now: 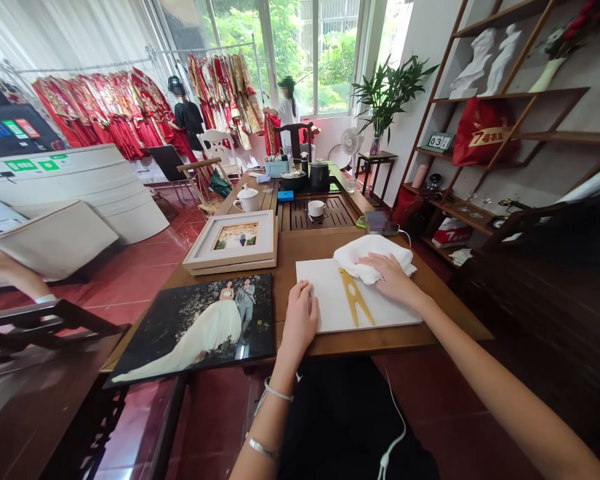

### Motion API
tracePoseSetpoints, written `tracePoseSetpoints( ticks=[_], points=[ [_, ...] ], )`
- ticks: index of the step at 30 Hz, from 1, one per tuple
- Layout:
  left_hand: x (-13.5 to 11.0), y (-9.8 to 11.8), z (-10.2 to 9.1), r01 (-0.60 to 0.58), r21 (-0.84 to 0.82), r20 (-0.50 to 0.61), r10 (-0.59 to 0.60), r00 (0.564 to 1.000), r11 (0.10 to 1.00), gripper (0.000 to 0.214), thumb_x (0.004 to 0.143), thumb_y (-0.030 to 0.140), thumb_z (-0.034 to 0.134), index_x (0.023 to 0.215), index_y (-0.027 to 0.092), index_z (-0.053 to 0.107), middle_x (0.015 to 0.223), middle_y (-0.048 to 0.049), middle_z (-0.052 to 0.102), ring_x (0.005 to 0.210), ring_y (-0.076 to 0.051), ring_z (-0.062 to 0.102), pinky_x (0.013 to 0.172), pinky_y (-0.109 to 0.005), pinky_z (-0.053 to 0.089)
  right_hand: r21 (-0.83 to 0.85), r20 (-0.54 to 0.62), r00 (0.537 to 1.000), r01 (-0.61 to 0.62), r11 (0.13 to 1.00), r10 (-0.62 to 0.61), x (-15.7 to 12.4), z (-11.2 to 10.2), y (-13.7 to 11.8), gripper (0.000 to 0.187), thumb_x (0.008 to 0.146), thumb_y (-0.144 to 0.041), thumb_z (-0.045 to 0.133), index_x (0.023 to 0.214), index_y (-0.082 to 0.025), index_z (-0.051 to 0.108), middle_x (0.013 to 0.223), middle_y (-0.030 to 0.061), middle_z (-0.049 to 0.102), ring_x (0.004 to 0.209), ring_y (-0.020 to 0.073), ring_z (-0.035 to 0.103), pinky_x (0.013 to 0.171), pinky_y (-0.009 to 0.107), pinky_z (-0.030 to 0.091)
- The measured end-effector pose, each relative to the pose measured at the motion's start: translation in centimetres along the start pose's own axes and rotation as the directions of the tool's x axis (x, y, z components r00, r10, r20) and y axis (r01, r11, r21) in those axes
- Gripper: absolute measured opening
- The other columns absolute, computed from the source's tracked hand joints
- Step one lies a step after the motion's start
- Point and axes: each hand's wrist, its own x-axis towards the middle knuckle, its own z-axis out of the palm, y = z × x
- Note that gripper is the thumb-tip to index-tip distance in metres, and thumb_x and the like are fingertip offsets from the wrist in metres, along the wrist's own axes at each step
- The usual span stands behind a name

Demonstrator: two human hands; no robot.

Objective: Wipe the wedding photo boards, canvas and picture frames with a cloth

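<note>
A white board with a gold stand piece lies flat on the wooden table in front of me. My left hand rests on the board's left edge, fingers curled, holding it down. My right hand lies flat on a white cloth pressed onto the board's far right part, fingers stretched over the cloth.
A large wedding photo panel lies at the table's left front corner. Stacked framed photos sit behind it. Further back are a tea tray with cups, teapot and kettle. Wooden shelves stand right; two people stand by red garments at the back.
</note>
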Motion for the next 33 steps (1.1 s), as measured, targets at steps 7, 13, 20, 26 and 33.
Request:
tracePoseSetpoints(
  ticks=[7,13,20,26,33],
  points=[
    [-0.2,0.3,-0.1,0.038,0.028,-0.016,-0.038,0.999,0.999,0.03,0.088,0.019,0.045,0.116,0.014,0.056,0.134,-0.0198,0.045,0.132,-0.03,0.04,0.109,-0.054,0.034,0.033,-0.003,0.996,0.087,0.996,-0.087,-7.8,-1.1,-1.5,0.071,0.06,-0.006,0.04,0.126,-0.025,0.056,0.136,0.0037,0.055,0.135,0.0258,0.036,0.111,0.059,0.013],
    [-0.2,-0.1,0.0,0.044,0.091,-0.057,-0.039,0.998,0.995,0.03,0.087,0.021,0.046,0.116,0.015,0.055,0.133,-0.0194,0.047,0.137,-0.034,0.033,0.108,-0.059,0.03,0.09,0.074,0.992,0.099,0.991,-0.106,-13.9,-3.2,-3.2,0.069,0.063,-0.006,0.041,0.124,-0.031,0.058,0.135,0.0009,0.056,0.135,0.0252,0.037,0.113,0.059,0.012],
    [-0.1,-0.1,-0.3,0.05,0.137,-0.023,-0.048,0.999,0.989,0.032,0.087,0.022,0.046,0.117,0.015,0.055,0.131,-0.0179,0.051,0.132,-0.033,0.039,0.109,-0.055,0.032,0.16,0.048,0.997,0.06,0.985,-0.068,-14.2,-3.3,-3.3,0.067,0.065,-0.007,0.041,0.126,-0.031,0.057,0.134,0.0017,0.057,0.133,0.0253,0.04,0.112,0.06,0.015],
    [0.1,-0.2,-0.5,0.091,0.098,-0.008,-0.091,0.996,0.991,0.035,0.085,0.021,0.048,0.117,0.014,0.059,0.128,-0.0184,0.051,0.127,-0.032,0.042,0.108,-0.051,0.033,0.124,-0.113,0.993,-0.009,0.992,0.024,-9.3,-0.8,-3.3,0.07,0.059,-0.005,0.037,0.124,-0.024,0.058,0.132,0.0035,0.058,0.134,0.0259,0.038,0.111,0.061,0.014],
    [1.3,0.2,-1.4,0.298,-0.25,0.003,-0.307,0.952,0.921,0.044,0.071,0.003,0.054,0.113,0.015,0.064,0.123,-0.0143,0.059,0.126,-0.028,0.046,0.112,-0.044,0.028,-0.023,-0.135,0.985,0.107,0.994,-0.11,-6.4,1.8,-7.5,0.069,0.063,-0.002,0.04,0.127,-0.024,0.055,0.135,0.0033,0.056,0.133,0.0278,0.037,0.11,0.06,0.013]
  ],
)
